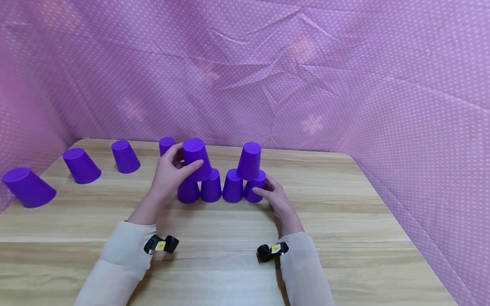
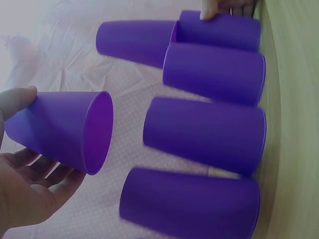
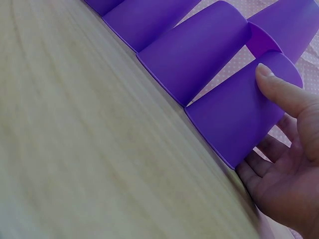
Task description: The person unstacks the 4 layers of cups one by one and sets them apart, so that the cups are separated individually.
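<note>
Purple cups stand upside down in a row on the wooden table. My left hand [image 1: 167, 175] grips a purple cup [image 1: 196, 158], mouth down, above the two left cups of the row; in the left wrist view a gap shows between this held cup [image 2: 52, 129] and the row. My right hand [image 1: 278, 199] holds the rightmost cup [image 1: 253, 189] of the row, thumb on the near side and fingers round the far side. Bridging that one and the cup [image 1: 232, 187] beside it is an upper cup [image 1: 249, 160], also mouth down.
Off to the left, single upturned cups stand apart: one at the far left [image 1: 29, 188], another [image 1: 81, 165] behind it, a third [image 1: 125, 156] farther back. One more [image 1: 166, 145] is partly hidden behind my left hand. A pink dotted curtain [image 1: 245, 85] surrounds the table [image 1: 367, 238].
</note>
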`<state>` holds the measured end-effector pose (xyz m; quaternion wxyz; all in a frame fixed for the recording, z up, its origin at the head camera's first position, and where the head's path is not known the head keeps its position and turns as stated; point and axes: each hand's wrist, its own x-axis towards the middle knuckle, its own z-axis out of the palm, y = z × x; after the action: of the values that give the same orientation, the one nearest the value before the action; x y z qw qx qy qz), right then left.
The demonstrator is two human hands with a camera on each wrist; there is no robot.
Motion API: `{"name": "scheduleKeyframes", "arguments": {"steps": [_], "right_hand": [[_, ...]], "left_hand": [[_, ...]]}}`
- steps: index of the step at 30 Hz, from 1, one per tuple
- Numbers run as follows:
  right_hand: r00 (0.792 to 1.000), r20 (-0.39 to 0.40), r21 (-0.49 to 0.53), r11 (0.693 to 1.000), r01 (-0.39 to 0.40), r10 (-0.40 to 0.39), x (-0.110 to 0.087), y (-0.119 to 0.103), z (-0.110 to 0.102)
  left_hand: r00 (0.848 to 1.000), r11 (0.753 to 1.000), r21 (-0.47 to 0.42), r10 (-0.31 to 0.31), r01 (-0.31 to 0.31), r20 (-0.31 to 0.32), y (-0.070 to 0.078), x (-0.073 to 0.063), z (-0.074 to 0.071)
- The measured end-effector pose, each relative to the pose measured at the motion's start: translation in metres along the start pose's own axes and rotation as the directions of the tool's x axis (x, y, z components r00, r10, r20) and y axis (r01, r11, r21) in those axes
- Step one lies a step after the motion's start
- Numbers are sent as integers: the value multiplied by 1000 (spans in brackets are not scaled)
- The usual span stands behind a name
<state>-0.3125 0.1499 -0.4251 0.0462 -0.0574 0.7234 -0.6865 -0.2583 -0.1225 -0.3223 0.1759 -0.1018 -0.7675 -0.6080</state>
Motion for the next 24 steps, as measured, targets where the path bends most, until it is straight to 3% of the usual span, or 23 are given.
{"name": "scheduleKeyframes", "arguments": {"steps": [12,16,17,19,24], "right_hand": [[1000,23,-7,1000,-19,19,-11,-19,5],[1000,8,-4,1000,-12,12,-7,-10,3],[1000,3,-2,1000,-12,12,-5,-7,2],[1000,-7,-5,1000,-7,7,-2,-2,1],[1000,-22,-11,1000,-16,16,-2,-2,1]], "left_hand": [[998,989,139,-38,44,-50,-3,-18,-43],[996,982,181,-35,50,-82,-4,-27,-56],[996,982,183,-38,53,-86,-10,-27,-61],[994,981,189,-23,42,-102,-42,-23,-76],[988,975,222,43,-10,-146,-142,-11,-120]]}}
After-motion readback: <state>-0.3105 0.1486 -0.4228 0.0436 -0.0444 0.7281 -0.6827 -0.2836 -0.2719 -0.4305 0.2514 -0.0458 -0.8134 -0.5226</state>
